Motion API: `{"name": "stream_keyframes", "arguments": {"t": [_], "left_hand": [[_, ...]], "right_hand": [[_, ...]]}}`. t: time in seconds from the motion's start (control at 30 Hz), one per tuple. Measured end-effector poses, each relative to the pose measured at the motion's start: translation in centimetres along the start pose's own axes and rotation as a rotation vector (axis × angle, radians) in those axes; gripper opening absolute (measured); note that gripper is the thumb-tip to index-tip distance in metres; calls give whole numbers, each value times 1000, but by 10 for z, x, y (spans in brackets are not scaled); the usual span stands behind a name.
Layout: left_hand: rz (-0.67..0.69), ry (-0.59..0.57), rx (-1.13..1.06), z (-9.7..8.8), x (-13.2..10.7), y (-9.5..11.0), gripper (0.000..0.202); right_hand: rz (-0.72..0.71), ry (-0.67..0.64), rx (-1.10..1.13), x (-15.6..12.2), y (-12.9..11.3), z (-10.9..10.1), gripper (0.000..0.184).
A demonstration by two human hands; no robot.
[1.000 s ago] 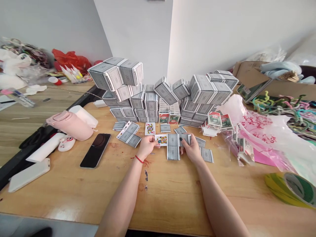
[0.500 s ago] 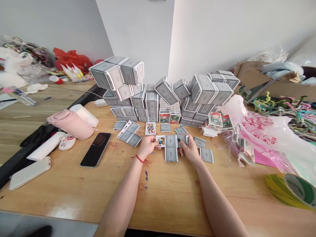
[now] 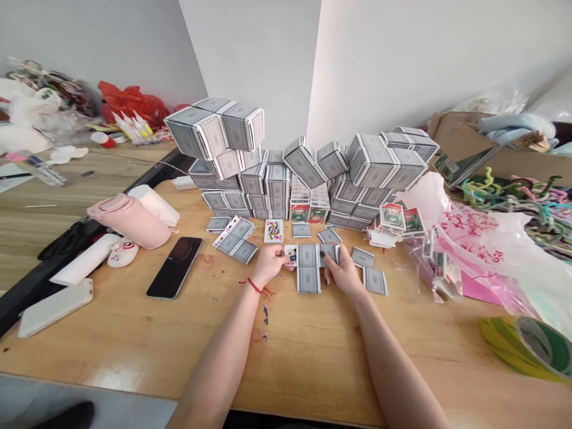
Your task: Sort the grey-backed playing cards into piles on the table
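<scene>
My left hand (image 3: 272, 264) pinches a face-up playing card (image 3: 290, 254), whose right end meets an upright-lying, patterned playing card (image 3: 308, 269). From the other side, my right hand (image 3: 342, 268) grips a grey-backed card (image 3: 329, 252), thumb on top, where it joins the same middle card. Behind my hands, a face-up queen card (image 3: 274, 231) lies on the table, with a group of overlapping cards (image 3: 236, 238) to its left. Loose grey-backed cards (image 3: 374, 280) are just right of my right hand. Further back rises a stacked structure of folded-card blocks (image 3: 277, 185).
A black phone (image 3: 174, 268), a pink tumbler (image 3: 129, 220) and white boxes (image 3: 56, 307) lie at the left. Red and green card boxes (image 3: 393, 218), crumpled plastic bags (image 3: 482, 226) and a roll of yellow tape (image 3: 527, 345) are at the right. Pipe cleaners (image 3: 527, 196) pile behind the bags.
Both hands keep hold of the cards. The left card has slid slightly further behind the middle card, so less of its face shows. The camera view has shifted slightly.
</scene>
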State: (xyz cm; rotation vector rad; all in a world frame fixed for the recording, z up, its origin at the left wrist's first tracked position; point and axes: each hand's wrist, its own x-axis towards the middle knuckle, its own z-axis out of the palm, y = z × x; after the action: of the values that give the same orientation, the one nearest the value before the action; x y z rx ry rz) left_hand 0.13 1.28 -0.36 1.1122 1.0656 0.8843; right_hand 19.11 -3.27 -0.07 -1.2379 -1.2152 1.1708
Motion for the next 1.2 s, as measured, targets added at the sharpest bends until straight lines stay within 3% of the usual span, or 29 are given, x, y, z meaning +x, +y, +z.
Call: {"name": "stream_keyframes", "arguments": {"t": [0.4, 0.7, 1.0, 1.1, 1.2], "left_hand": [[-61, -21, -14, 1, 0, 2, 11], [21, -80, 37, 0, 1, 3, 12], [90, 4, 77, 0, 0, 2, 7], [91, 6, 44, -4, 3, 2, 9], [124, 5, 36, -9, 5, 1, 7]], "right_hand": [[30, -27, -4, -1, -3, 1, 26], [2, 58, 33, 2, 0, 2, 28], [54, 24, 138, 1, 2, -2, 25], [-23, 11, 46, 1, 1, -4, 40], [-214, 65, -210, 0, -1, -4, 60]]}}
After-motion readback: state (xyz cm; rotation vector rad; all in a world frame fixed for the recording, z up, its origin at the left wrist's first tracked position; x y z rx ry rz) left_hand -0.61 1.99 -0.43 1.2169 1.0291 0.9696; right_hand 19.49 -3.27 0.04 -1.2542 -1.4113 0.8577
